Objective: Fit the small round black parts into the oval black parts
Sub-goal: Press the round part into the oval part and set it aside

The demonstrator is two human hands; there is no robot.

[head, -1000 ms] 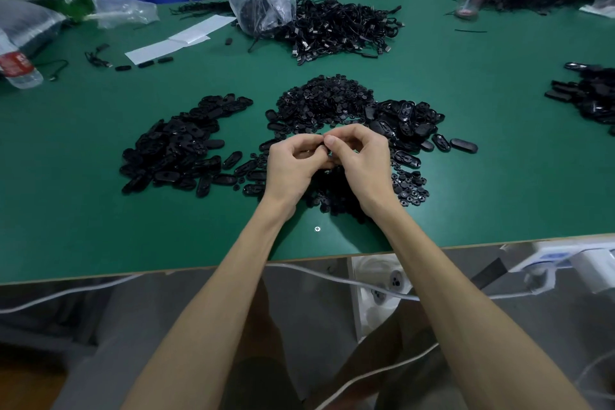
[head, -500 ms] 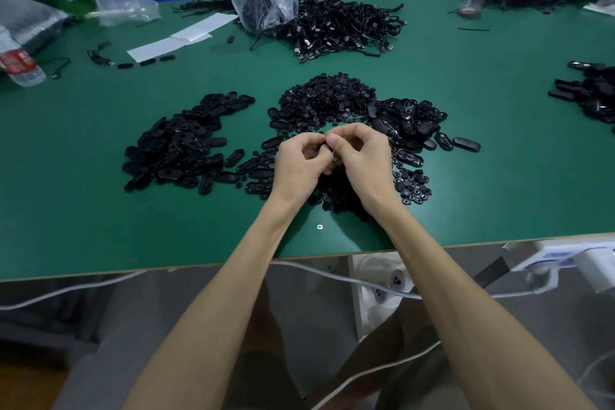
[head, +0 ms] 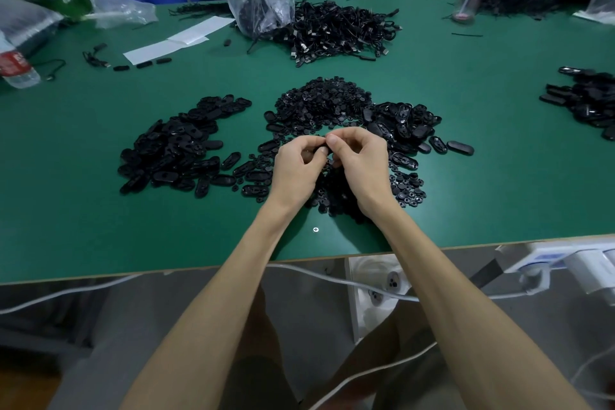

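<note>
Centrally, left hand [head: 296,170] and right hand [head: 362,161] together, both pinching one small black part [head: 314,152], mostly hidden, just in front of one heap of small round black parts [head: 324,101], two piles of oval black parts, left pile [head: 173,150] and right pile [head: 406,123] flanking that heap, one green bench [head: 100,226].

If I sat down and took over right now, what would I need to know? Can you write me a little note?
Left hand and right hand: both pinch one small black plastic piece between their fingertips, mostly hidden.
Small round black parts heaped in the middle of the green table; oval black parts in piles to their left and right.
Done: cannot tell how many are fitted.
Left: finish this piece; many loose parts lie waiting.
</note>
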